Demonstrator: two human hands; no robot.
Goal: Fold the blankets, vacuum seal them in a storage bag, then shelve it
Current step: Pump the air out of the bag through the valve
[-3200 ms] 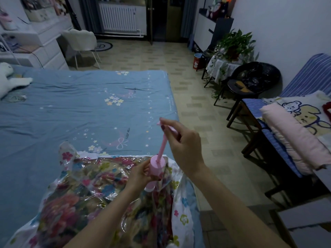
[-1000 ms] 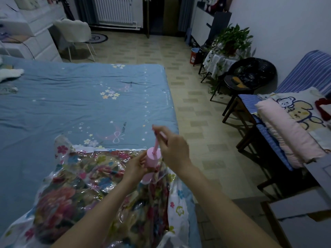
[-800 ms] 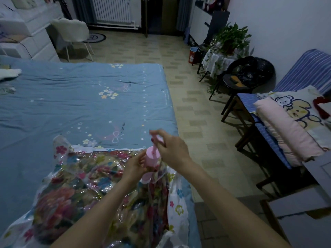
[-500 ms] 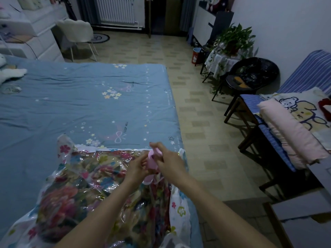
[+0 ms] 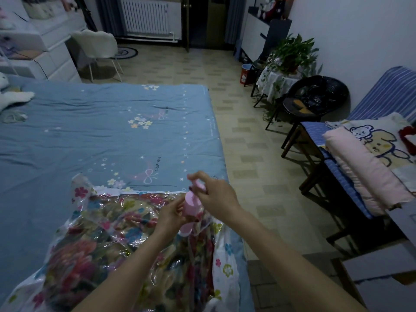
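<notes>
plunger rising again after the downstroke; my right hand (image 5: 216,194) grips its handle, left hand (image 5: 170,213) holds the pink pump (image 5: 191,209) on the storage bag (image 5: 112,244) beneath both. blanket bagged, air half out, shelving left.

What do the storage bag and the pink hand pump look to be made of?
Storage bag: thin clear plastic film, glossy; it crinkles, glints, and shows the floral blanket inside. Pink hand pump: probably rigid moulded plastic, smooth matte, judging by its even colour and clean cylinder. Left hand grips its barrel, right hand its handle.
</notes>
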